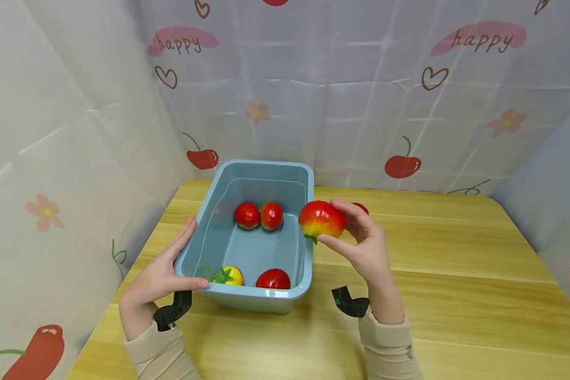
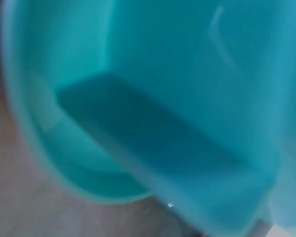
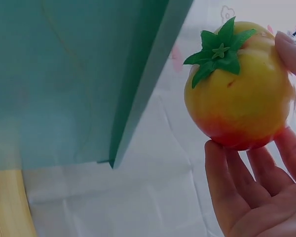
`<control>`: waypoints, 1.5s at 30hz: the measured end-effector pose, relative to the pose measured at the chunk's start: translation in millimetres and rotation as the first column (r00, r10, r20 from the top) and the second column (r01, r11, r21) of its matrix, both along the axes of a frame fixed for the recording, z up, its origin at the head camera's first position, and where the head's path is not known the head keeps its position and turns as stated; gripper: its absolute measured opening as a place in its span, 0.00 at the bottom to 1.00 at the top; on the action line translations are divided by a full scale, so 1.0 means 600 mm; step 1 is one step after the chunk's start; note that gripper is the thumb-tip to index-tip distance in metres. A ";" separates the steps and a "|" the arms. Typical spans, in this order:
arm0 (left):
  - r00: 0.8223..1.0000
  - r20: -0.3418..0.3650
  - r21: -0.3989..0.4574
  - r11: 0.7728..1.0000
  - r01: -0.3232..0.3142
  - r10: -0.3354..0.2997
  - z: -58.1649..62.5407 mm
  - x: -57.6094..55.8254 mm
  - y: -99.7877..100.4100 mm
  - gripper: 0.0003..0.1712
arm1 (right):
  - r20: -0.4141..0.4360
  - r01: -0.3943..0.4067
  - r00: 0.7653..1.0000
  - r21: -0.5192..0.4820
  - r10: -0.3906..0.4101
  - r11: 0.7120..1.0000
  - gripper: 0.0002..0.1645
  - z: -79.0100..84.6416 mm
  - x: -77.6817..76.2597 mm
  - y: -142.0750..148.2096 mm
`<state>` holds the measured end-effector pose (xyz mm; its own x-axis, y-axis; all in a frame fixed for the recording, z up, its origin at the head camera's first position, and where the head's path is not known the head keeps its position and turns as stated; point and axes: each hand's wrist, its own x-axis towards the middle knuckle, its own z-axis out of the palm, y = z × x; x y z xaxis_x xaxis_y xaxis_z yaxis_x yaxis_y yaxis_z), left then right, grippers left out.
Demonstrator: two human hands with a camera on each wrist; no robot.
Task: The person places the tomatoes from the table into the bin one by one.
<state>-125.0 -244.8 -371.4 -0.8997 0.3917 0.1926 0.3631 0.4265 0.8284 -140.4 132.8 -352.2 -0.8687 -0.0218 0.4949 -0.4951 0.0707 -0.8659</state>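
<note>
A glossy red-and-yellow tomato [image 1: 321, 219] with a green leafy top is pinched between the thumb and fingertips of my right hand [image 1: 368, 248]. It is held up at the right rim of the blue bin [image 1: 309, 253]. In the right wrist view, the leafy top of the tomato [image 3: 241, 94] faces the camera. My left hand [image 1: 159, 274] rests at the bin's front left corner, its thumb along the front rim and straight fingers along the left side. Inside lie two red tomatoes [image 1: 247, 216] side by side, a yellow tomato [image 1: 233, 274] and another red tomato [image 1: 273, 278], partly hidden by the front wall.
Behind my right hand, part of another red fruit [image 1: 361, 207] shows. The wooden table [image 1: 456, 274] extends to the right of the bin. A printed sheet [image 1: 342, 105] hangs behind and on both sides. The left wrist view is blurred and filled by blue plastic [image 2: 163, 133].
</note>
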 end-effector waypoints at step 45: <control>1.000 0.007 0.006 1.000 -0.008 0.008 0.001 0.002 0.001 0.63 | 0.017 -0.053 0.999 0.086 0.051 0.995 0.33 -0.012 -0.003 -0.016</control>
